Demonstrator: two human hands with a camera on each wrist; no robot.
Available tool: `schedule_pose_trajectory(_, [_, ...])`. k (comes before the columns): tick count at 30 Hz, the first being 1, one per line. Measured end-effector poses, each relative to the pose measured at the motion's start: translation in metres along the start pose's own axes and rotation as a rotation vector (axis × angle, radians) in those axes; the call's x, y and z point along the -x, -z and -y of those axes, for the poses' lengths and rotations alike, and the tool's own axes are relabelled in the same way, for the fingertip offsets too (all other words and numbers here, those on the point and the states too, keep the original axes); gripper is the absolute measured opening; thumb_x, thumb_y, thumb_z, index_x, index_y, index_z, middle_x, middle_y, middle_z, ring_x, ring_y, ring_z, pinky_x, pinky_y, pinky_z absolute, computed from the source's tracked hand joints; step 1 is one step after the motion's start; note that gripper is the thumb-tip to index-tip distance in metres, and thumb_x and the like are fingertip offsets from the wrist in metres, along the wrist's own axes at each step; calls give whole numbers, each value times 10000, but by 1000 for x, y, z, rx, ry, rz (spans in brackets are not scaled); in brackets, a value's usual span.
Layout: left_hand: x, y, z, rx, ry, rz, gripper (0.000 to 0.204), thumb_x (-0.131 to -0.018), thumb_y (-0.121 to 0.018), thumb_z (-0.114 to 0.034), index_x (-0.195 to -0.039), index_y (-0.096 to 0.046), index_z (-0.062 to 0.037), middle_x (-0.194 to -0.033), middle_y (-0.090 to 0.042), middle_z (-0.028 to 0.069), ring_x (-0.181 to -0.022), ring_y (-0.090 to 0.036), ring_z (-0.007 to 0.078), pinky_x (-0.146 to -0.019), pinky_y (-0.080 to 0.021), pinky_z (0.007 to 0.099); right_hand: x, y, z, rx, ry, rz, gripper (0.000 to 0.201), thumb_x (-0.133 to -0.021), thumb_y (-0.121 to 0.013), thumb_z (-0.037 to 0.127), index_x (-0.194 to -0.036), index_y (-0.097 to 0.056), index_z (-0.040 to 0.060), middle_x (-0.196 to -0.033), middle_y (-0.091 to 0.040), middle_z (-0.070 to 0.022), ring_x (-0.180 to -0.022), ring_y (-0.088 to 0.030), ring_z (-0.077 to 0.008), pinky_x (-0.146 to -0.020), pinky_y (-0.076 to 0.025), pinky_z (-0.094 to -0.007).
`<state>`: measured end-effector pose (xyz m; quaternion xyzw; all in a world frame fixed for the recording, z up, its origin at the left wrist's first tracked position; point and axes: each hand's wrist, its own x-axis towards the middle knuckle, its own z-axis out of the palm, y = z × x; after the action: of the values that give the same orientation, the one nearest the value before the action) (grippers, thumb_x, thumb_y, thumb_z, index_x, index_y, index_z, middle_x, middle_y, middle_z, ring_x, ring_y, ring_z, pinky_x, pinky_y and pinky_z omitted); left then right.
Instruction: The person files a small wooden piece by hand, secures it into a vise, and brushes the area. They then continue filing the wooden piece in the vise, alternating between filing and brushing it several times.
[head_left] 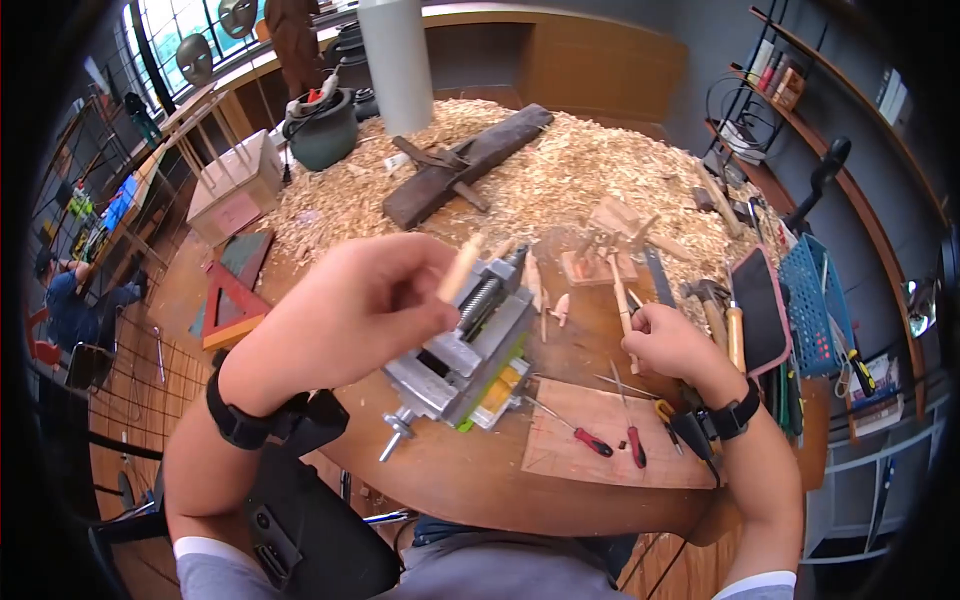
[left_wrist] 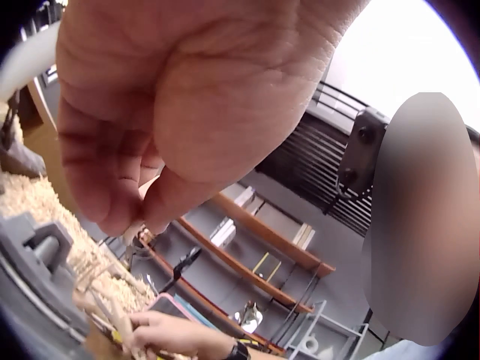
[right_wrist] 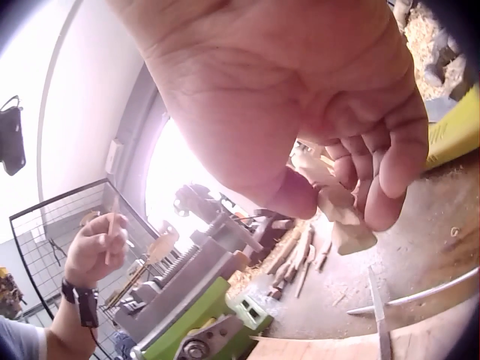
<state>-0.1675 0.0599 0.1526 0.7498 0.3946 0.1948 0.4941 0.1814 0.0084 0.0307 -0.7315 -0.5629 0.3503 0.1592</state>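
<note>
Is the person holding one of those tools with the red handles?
No, both red-handled tools lie on the flat wooden board, while the left hand and the right hand each hold a pale wooden piece.

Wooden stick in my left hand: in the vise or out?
Out: in the right wrist view, the left hand pinches the wooden stick, clear of the metal vise.

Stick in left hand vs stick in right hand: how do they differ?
Visible length: in the head view, less of the left stick shows than of the right stick; each is partly hidden.
Tilt: there, the left stick's top leans right, the right stick's slightly left.
Backdrop: the left stick shows partly against the vise, the right stick against the table.
Shared: both are pale wood, gripped by the left hand and right hand respectively.
</note>
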Motion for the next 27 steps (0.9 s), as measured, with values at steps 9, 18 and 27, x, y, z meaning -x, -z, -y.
schedule_pose_trajectory(9, [-48, -65, -22, -411, -145, 237, 287, -822, -770, -66, -995, -551, 3, -793, -674, 122, -718, -669, 245, -655, -517, 360, 36, -7, 44, -889, 170, 236, 259, -926, -649, 165, -1123, -553, 27, -781, -591, -11, -664, -578, -91, -559, -467, -250])
schedule_pose_trajectory(18, [-16, -65, -25, -359, -167, 103, 252, -881, -761, -91, -991, -549, -11, -820, -651, 50, -733, -641, 120, -645, -506, 277, 24, 1, 23, -920, 278, 192, 172, -936, -716, 197, -955, -638, 45, -725, -591, 17, -533, -515, -50, -470, -426, -207])
schedule_pose_trajectory(27, [79, -49, 74, 4, -40, -474, 233, -896, -746, -82, -1012, -546, -51, -900, -542, -24, -799, -521, 46, -693, -436, 207, -15, 2, -43, -519, 47, -2, 235, -899, -732, 210, -974, -611, 23, -715, -594, -12, -542, -536, -99, -483, -437, -249])
